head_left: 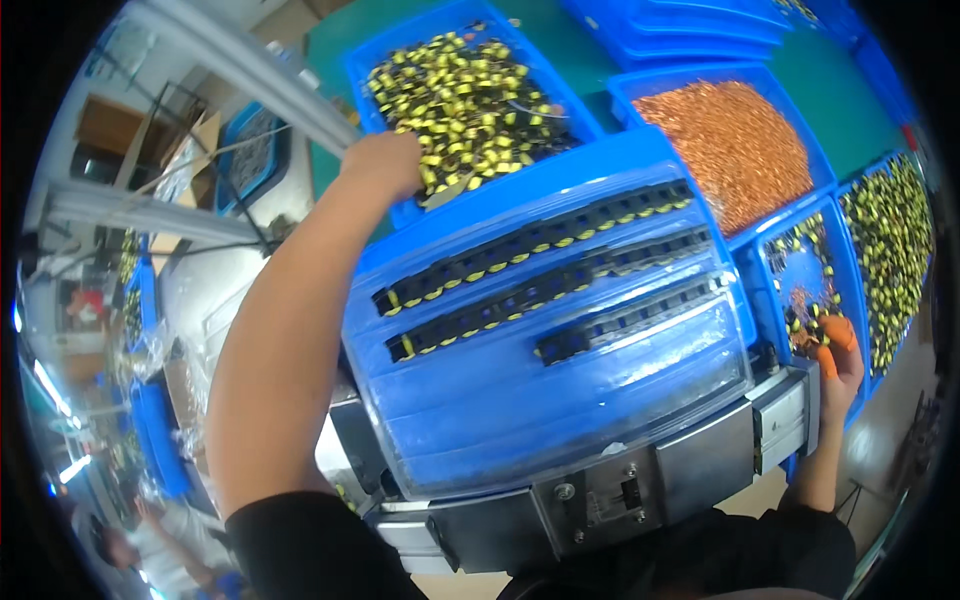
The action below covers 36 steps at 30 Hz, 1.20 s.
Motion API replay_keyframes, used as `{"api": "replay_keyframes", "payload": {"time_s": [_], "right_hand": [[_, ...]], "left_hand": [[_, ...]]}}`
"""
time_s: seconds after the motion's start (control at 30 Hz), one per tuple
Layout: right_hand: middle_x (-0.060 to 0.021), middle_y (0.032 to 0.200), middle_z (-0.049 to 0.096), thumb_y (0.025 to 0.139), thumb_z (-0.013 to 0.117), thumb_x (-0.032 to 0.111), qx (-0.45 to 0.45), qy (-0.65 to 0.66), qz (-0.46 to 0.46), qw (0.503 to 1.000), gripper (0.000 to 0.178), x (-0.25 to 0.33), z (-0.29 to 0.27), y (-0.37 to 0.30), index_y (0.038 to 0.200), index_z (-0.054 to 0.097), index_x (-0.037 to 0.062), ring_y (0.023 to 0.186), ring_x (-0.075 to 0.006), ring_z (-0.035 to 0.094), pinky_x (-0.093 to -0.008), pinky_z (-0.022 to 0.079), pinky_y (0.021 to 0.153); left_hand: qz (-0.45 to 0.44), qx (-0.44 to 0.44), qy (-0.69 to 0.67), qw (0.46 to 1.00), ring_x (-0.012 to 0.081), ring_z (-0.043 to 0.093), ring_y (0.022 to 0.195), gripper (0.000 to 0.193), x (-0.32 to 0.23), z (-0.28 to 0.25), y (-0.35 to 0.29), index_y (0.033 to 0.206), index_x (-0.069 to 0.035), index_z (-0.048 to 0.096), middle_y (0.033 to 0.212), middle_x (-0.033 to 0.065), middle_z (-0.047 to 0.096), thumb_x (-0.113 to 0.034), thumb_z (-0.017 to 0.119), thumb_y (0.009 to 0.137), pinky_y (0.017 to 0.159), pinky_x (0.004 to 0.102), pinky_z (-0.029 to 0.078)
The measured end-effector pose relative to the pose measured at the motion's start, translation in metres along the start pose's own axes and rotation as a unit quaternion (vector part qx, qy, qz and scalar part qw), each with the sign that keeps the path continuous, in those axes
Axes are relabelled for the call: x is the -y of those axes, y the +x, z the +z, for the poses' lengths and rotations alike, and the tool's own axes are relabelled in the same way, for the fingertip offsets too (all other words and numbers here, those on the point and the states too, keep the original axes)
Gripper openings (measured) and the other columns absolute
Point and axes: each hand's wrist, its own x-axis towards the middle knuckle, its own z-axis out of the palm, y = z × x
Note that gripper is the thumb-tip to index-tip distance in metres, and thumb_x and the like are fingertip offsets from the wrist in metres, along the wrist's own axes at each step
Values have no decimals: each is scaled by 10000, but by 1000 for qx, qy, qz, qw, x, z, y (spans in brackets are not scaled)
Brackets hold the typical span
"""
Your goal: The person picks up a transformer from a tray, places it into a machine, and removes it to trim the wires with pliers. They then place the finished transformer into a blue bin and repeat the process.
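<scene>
My left hand [388, 163] reaches over the near left edge of a blue bin [360, 88] heaped with small yellow-and-black parts [465, 105]. It looks closed, with the fingertips hidden; a flat tan-grey piece [448, 192] lies right beside it. My right hand [842, 358], with orange finger covers, is curled at the near end of a smaller blue bin [798, 262] of mixed small parts. What its fingers grip cannot be made out. Between my arms, a blue panel under clear plastic [480, 420] carries three dark slotted rows [545, 238], partly filled with yellow-and-black parts.
A bin of copper-coloured pieces [725, 140] stands behind the panel at right. Another bin of yellow-and-black parts [888, 260] is at far right. Stacked blue bins [670, 35] sit at the back. A metal frame bar [250, 65] crosses the upper left. Metal blocks [600, 500] line the panel's near edge.
</scene>
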Motion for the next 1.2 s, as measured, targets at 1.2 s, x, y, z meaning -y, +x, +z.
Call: {"api": "replay_keyframes", "payload": {"time_s": [1.2], "right_hand": [[-32, 1193, 623, 977, 583, 111, 12, -20, -172, 985, 312, -37, -4, 35, 1269, 602, 3, 909, -80, 547, -218, 428, 787]], "left_hand": [[-113, -251, -895, 350, 125, 599, 984, 394, -149, 66, -516, 1261, -1, 566, 1074, 50, 621, 40, 666, 881, 858, 262, 488]]}}
